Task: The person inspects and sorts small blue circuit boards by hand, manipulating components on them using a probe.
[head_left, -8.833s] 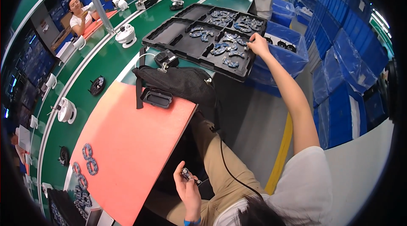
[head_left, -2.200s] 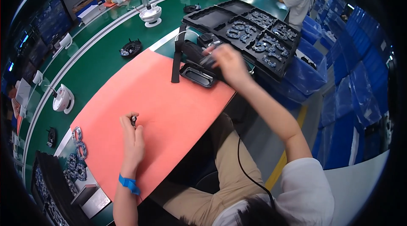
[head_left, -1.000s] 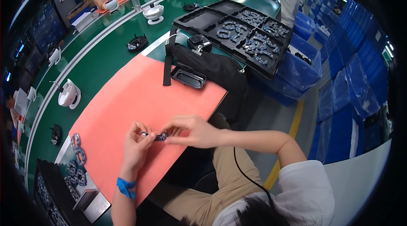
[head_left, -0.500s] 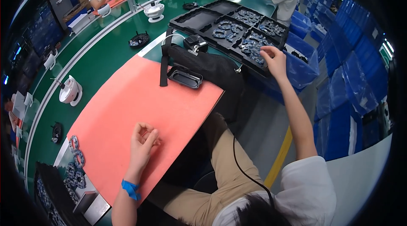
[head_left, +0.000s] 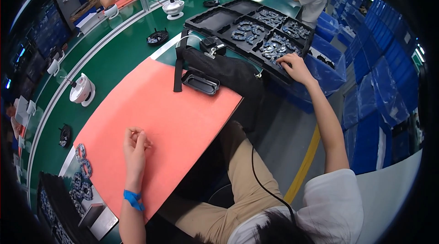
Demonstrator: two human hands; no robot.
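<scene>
Right hand is extended to the black moulded multi-compartment plastic tray, fingers spread over the small grey-blue ring-shaped parts in its near compartment; whether a part is gripped cannot be told. A second ago both hands met over the salmon-pink foam work mat, so another part is probably being collected. Left hand rests on that mat, fingers curled nearly closed; any contents are hidden. Finished grey-blue ring pieces lie beside the mat's left edge.
</scene>
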